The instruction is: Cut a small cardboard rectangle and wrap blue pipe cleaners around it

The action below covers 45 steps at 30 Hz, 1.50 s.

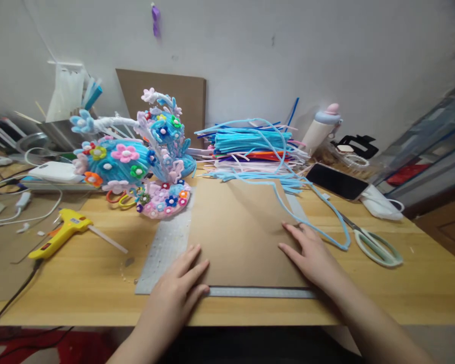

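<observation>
A brown cardboard sheet [242, 227] lies flat on a grey cutting mat [167, 242] in the middle of the wooden table [79, 283]. My left hand [178, 293] rests open at the sheet's near left corner, fingers stretched flat. My right hand [311, 253] lies open on the sheet's right edge, fingers flat on it. A light blue pipe cleaner [322, 222] loops just right of my right hand. Neither hand holds anything.
A colourful pipe-cleaner flower sculpture [136, 156] stands at the back left. A pile of pipe cleaners [250, 146] sits behind the sheet. A yellow glue gun [60, 232] lies left; scissors [371, 242], a phone [337, 181] and a bottle [322, 126] lie right.
</observation>
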Motion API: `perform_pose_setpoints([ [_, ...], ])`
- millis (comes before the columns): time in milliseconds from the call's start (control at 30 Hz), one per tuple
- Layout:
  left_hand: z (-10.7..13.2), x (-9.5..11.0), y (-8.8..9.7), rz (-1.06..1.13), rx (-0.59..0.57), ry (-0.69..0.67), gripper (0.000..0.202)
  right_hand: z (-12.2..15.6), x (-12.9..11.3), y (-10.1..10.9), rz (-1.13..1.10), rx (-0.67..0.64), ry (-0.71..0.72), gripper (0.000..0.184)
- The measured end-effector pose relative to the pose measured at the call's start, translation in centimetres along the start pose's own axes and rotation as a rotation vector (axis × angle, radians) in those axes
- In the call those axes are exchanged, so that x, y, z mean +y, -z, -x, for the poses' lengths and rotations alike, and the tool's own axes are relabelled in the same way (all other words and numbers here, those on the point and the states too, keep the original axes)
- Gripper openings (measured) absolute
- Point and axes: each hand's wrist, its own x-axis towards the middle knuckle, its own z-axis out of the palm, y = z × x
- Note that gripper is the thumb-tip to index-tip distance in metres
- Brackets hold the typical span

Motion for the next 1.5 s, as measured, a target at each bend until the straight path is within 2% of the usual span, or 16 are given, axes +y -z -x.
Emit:
perform_pose_setpoints([
  [100,1.5,-0.2,0.0,0.037,0.046,0.078,0.044,0.6,-0.1,-0.5,0.077,0.05,0.082,0.052],
  [200,2.2,-0.3,0.3,0.014,0.041,0.048,0.043,1.1,-0.1,-0.7,0.102,0.098,0.123,0.049],
  [400,1.4,-0.8,0.6,-0.01,-0.054,-0.034,0.044,1.0,0.3,-1.0,0.082,0.136,0.086,0.047],
  [567,0.4,-0.9,0.6,0.002,-0.116,0.002,0.043,0.6,0.9,-1.3,0.054,0.171,0.071,0.046],
  [767,0.5,-0.7,0.6,-0.06,0.079,0.238,0.055,0.7,1.3,-1.5,0.023,0.188,0.05,0.048],
  [900,1.5,-0.7,0.6,-0.078,0.127,0.167,0.033,0.9,1.6,-1.5,0.018,0.187,0.044,0.049],
  [1000,2.1,-0.6,0.8,-0.091,0.137,0.119,0.027,1.0,1.8,-1.4,0.012,0.197,0.047,0.05],
  [1167,2.3,-0.5,1.2,-0.078,0.11,0.107,0.026,0.9,2.0,-1.6,0.017,0.18,0.042,0.052],
  [1367,2.7,-0.5,1.9,0.001,0.041,0.155,0.046,1.0,2.0,-1.8,0.031,0.204,0.054,0.054],
  [1500,3.7,0.2,2.1,-0.089,0.049,0.146,0.041,1.0,1.2,-2.0,0.011,0.211,0.071,0.055],
])
